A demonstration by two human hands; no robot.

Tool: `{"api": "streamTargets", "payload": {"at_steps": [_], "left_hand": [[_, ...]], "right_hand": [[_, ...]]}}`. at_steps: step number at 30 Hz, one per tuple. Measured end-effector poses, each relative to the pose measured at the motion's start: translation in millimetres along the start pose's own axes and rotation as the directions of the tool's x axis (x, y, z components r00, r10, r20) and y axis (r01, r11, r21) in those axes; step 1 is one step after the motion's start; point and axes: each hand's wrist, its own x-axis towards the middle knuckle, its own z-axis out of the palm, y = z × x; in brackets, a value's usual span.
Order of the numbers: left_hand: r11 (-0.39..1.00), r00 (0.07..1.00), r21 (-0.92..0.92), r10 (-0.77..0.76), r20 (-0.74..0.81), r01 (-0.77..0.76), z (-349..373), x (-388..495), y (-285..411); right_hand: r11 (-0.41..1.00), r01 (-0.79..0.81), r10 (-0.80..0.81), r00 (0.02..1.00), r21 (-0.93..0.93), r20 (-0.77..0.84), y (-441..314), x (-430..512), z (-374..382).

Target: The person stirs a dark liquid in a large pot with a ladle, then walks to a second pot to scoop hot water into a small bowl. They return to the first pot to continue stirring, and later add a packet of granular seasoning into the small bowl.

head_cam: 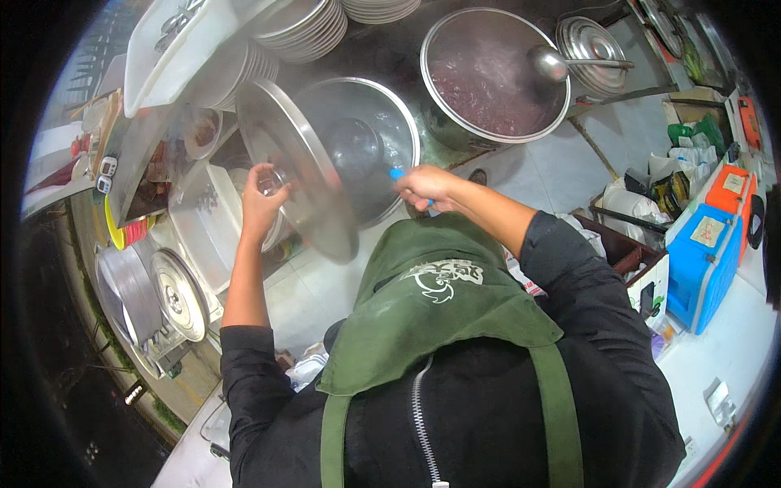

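Note:
My left hand [261, 198] grips the knob of a large round metal lid [293, 165], which is tilted nearly on edge beside a steaming stockpot [417, 137]. My right hand [429, 185] is closed around a blue handle [396, 174] at the near right rim of that pot. The handle seems to belong to a dark round ladle or strainer [354, 143] inside, blurred by steam. To the right stands a second large pot [570, 91] of bubbling reddish-brown liquid. A metal ladle [548, 63] lies across its right rim.
Stacked plates [311, 30] and a white plastic bin [177, 55] with utensils stand at the far left. An empty-looking clear tub [201, 219] lies left of my left hand. Metal lids [592, 52] rest behind the right pot. Blue [701, 268] and orange [729, 189] cases stand right.

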Motion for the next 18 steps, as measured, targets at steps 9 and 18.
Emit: {"api": "streamTargets", "payload": {"at_steps": [9, 18], "left_hand": [[0.975, 1.0, 0.223, 0.009, 0.025, -0.014, 8.9, 17.7, -21.7], [0.771, 0.986, 0.614, 0.133, 0.101, -0.167, 77.9, 43.5, -4.0]], "right_hand": [[0.935, 0.095, -0.105, 0.994, 0.342, 0.012, 18.1, -111.2, -49.9], [0.825, 0.251, -0.155, 0.962, 0.507, -0.223, 52.0, -236.6, -124.0]]}}
